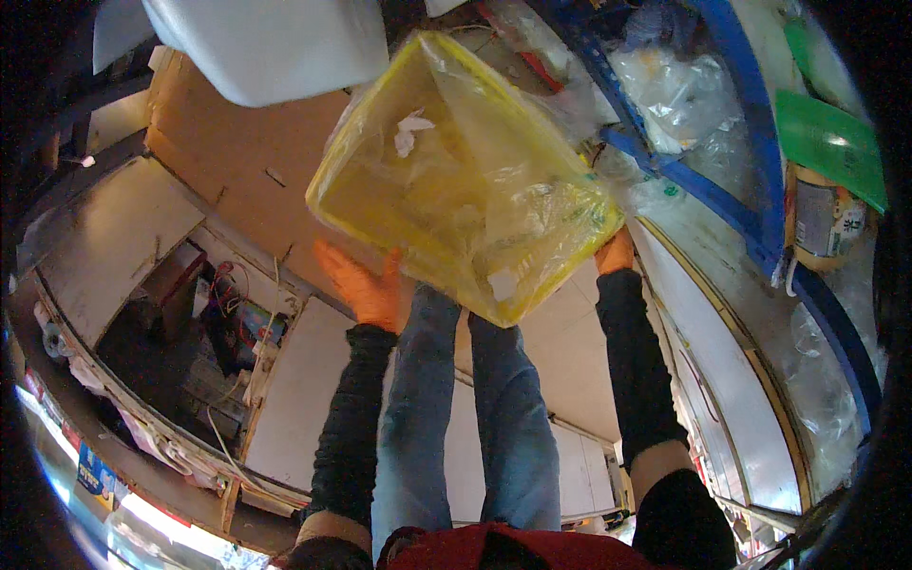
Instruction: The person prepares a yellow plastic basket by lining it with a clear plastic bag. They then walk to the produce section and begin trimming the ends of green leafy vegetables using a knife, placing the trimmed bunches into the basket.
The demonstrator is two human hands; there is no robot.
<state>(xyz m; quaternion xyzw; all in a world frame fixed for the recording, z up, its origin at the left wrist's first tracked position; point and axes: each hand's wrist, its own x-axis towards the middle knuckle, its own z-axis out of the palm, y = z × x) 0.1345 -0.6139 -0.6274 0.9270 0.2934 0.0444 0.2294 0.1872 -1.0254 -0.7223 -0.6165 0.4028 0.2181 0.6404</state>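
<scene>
A yellow plastic crate (328,204) lined with a clear plastic bag (491,160) is held tilted in front of me. A white scrap (412,132) lies inside it near the upper left, and another pale scrap (503,284) shows near its lowest corner. My right hand (615,251), in an orange glove, grips the crate's right corner, with its fingers partly hidden behind the bag. My left hand (365,285), also orange-gloved, is spread beside the lower left edge, fingers and thumb apart. Whether its thumb touches the crate is unclear.
A white plastic container (278,50) is above the crate. At right are a blue metal frame (759,157), crumpled clear bags (677,85), a green plastic piece (830,146) and a labelled jar (819,217). At left, an open cabinet (160,281) holds red wires (231,281).
</scene>
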